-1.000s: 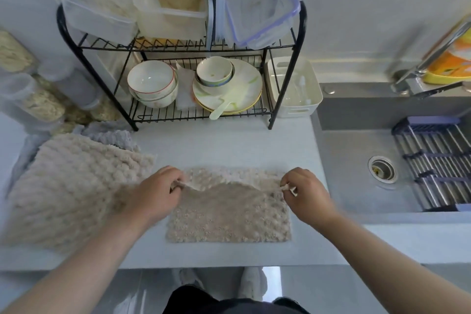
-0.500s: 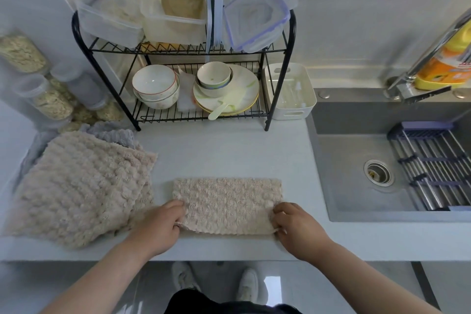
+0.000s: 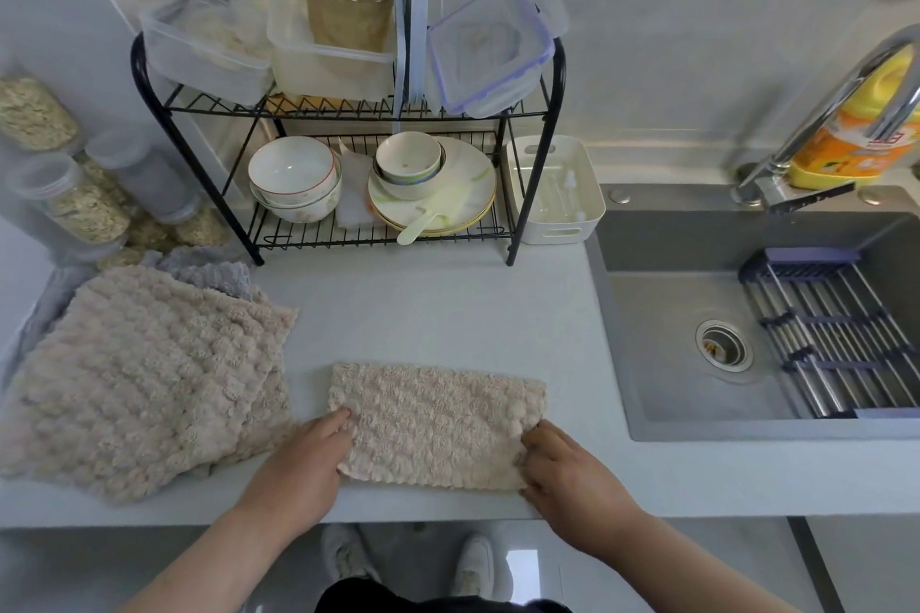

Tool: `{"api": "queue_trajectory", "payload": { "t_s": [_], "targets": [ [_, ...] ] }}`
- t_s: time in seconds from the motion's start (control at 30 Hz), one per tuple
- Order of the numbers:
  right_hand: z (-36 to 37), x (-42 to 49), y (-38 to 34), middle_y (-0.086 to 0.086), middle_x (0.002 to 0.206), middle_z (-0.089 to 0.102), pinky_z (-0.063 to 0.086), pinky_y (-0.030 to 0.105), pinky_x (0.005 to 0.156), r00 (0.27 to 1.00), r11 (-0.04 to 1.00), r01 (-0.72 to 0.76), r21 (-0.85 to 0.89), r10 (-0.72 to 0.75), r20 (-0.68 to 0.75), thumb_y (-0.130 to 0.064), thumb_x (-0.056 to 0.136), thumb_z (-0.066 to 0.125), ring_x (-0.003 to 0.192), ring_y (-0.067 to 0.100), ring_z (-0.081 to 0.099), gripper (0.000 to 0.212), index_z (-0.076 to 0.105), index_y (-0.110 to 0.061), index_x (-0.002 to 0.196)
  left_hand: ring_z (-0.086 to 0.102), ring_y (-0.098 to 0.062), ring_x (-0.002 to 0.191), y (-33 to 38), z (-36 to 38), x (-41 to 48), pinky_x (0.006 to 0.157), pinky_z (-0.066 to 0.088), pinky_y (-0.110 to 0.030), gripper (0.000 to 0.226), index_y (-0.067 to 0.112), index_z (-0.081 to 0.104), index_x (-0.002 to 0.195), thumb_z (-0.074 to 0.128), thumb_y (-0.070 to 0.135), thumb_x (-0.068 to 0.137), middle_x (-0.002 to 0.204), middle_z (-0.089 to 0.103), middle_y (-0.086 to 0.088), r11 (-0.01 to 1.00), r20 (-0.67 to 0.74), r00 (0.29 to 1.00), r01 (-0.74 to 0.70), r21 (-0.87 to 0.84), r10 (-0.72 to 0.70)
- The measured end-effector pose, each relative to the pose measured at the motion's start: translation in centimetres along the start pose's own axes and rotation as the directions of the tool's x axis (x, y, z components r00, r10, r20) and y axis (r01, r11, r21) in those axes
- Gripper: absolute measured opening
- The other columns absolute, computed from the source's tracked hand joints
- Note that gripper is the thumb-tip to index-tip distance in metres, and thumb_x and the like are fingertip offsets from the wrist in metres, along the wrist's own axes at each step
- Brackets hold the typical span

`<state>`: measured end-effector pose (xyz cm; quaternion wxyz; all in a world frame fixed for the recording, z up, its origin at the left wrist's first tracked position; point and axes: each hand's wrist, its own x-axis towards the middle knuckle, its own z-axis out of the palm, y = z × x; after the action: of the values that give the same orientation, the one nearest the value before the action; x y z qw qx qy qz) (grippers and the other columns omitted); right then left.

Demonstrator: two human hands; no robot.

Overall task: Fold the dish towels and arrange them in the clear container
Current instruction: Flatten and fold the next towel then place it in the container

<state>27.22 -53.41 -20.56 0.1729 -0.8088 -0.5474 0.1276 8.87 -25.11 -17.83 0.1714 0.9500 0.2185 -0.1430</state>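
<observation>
Grey kitchen counter [image 3: 448, 314] runs in front of the person, from some jars of grain [image 3: 74, 194] at the far left to a sink [image 3: 747, 339] at the right. On the left part of the counter lies a stack of unfolded dish towels [image 3: 134, 378], beige on top with a grey one under it. Behind, a black wire rack [image 3: 348, 115] holds bowls, plates and some clear plastic boxes [image 3: 328, 60]; which of them is the clear container for the task, I cannot tell.

Just right of the stack, near the front edge, lies the towel in work [image 3: 438, 423], folded to a flat rectangle. The left hand [image 3: 308, 458] rests at its near left corner, fingers curled on the edge; it seems to pinch the cloth, but the thumb is hidden. The right hand [image 3: 567, 468] is at the near right corner, fingers bent against the edge in the same way.

The towel looks thick, fluffy and very soft, so it is light and will not slip, but it will sag and open if it is lifted by one point. I judge the next fold needs a hold at both corners of one short side, pinching all layers together.
</observation>
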Motion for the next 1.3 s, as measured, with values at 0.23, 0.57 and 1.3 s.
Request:
{"api": "queue_trajectory", "payload": {
  "t_s": [0.23, 0.57, 1.3],
  "targets": [
    [-1.8, 2.5, -1.8, 0.001, 0.122, 0.056, 0.045, 0.023, 0.082, 0.713, 0.645, -0.637, 0.422, 0.702, 0.003, -0.03, 0.089, 0.057, 0.101, 0.016, 0.059, 0.037, 0.056, -0.013, 0.122, 0.039, -0.02, 0.134, 0.8, -1.2, 1.9, 0.108, 0.035, -0.036, 0.056, 0.028, 0.057, 0.129, 0.031, 0.05, 0.086, 0.147, 0.043, 0.003, 0.984, -0.121, 0.978, -0.163, 0.077, 0.172],
    [-4.6, 9.2, 0.2, 0.014, 0.089, 0.062, 0.048, 0.036, 0.065, 0.285, -0.143, -0.805, 0.576, 0.758, 0.587, -0.008, 0.079, 0.066, 0.075, 0.026, 0.054, 0.014, 0.065, -0.004, 0.093, -0.023, -0.004, 0.141, 0.5, 0.0, 6.3, 0.117, -0.013, -0.028, 0.097, 0.037, -0.002, 0.152, 0.053, 0.07, 0.079, 0.157, -0.017, 0.012, 0.988, 0.067, 0.988, -0.146, 0.057, 0.142],
    [-9.3, 11.5, -0.1, 0.004, 0.102, 0.069, 0.055, 0.036, 0.061, 0.548, 0.076, -0.54, 0.838, 0.787, 0.283, -0.013, 0.086, 0.064, 0.087, 0.027, 0.068, 0.022, 0.057, -0.025, 0.103, -0.008, -0.016, 0.147, 2.2, -0.5, 9.3, 0.119, -0.009, -0.041, 0.087, 0.023, 0.016, 0.153, 0.021, 0.068, 0.079, 0.162, 0.004, -0.001, 0.992, -0.268, 0.956, -0.126, 0.008, 0.123]
  ]
}}
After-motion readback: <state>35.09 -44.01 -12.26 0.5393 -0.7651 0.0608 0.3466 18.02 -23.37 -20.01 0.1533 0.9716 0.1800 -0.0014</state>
